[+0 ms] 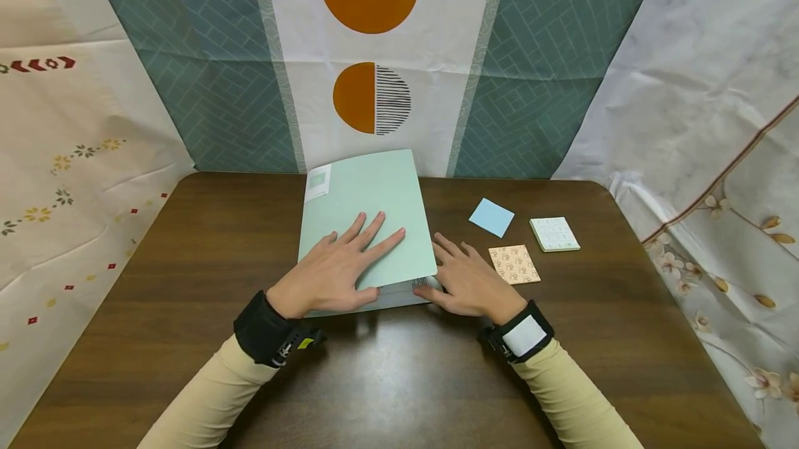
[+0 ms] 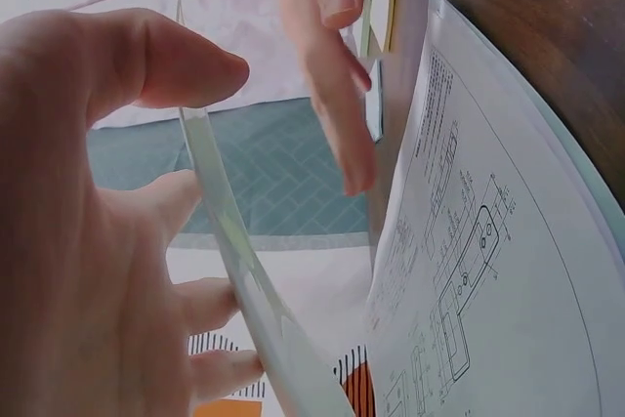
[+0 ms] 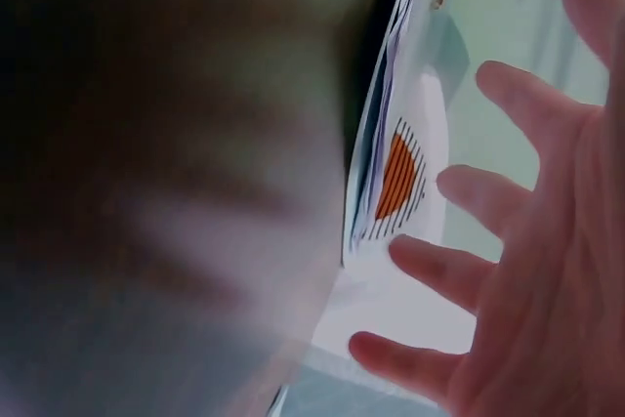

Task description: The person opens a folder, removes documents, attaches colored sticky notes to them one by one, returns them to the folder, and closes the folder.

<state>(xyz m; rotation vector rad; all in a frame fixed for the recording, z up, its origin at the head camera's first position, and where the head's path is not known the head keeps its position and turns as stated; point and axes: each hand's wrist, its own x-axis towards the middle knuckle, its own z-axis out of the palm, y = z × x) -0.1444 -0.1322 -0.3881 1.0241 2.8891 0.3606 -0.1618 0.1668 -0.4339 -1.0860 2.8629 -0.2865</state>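
Spread left hand (image 1: 340, 265) on folder (image 1: 374, 189), spread right hand (image 1: 469, 282) near tan square (image 1: 517, 264), blue square (image 1: 491, 218)

Pale green folder (image 1: 371, 189), ajar (papers (image 2: 518, 271) inside)

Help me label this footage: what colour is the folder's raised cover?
Pale mint green; the cover shows best in the head view.

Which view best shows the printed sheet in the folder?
Left wrist: the printed sheet faces that camera, drawings visible. Head shows only a strip beneath the folder's cover; right wrist shows paper edges, no readable print.
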